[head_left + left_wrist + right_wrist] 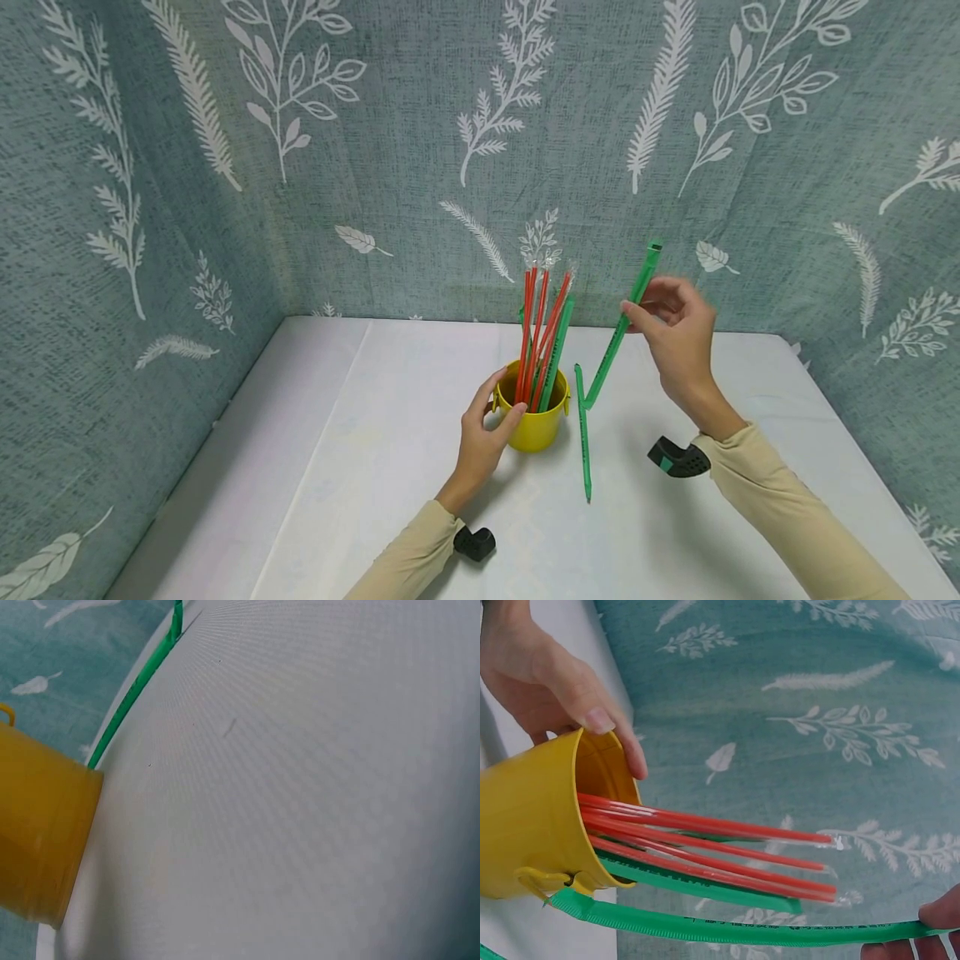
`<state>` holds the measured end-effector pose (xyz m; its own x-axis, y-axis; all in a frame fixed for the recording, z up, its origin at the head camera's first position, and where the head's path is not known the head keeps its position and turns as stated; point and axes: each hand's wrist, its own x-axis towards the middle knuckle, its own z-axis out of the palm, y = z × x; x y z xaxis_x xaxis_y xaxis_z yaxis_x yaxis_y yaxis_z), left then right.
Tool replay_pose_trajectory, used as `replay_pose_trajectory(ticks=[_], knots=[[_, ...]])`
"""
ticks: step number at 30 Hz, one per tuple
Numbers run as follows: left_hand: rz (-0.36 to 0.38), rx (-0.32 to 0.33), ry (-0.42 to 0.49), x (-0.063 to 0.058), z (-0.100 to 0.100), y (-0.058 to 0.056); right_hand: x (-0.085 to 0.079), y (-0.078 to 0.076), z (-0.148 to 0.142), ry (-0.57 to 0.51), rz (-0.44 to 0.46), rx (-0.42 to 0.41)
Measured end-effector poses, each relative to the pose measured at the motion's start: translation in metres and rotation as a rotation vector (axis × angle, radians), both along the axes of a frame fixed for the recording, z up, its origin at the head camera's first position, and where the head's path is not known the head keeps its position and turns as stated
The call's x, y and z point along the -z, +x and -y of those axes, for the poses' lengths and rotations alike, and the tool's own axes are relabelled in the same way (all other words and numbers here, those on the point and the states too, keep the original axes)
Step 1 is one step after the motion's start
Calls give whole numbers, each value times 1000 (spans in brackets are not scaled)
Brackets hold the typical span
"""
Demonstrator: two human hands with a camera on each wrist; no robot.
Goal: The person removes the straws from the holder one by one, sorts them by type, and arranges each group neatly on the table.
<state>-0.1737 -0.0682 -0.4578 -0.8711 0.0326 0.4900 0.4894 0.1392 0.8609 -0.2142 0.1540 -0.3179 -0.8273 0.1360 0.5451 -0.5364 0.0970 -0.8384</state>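
A small yellow bucket (534, 432) stands upright on the table, holding several red straws (542, 333) in clear wrappers and some green printed sleeves (557, 354). My left hand (483, 437) holds the bucket's rim at its left side, thumb near the front; the right wrist view shows this hand (562, 682) too. To the right of the bucket, my right hand (675, 329) pinches a long green printed sleeve (621, 329) slanting up from near the table. In the right wrist view, that sleeve (742, 932) runs past the bucket's handle lug to my fingertips (937, 915).
Another thin green sleeve (584, 442) lies on the white tabletop (375, 467) right of the bucket; its far end is near the held sleeve's lower end. Leaf-patterned teal cloth (405, 167) walls in the table at the back and both sides.
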Motion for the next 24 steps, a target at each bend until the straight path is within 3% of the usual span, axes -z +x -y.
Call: replay_pose_trajectory(ticks=[24], knots=[[2,8,16,1,0,-1,26,-6,-8,63,126,44]])
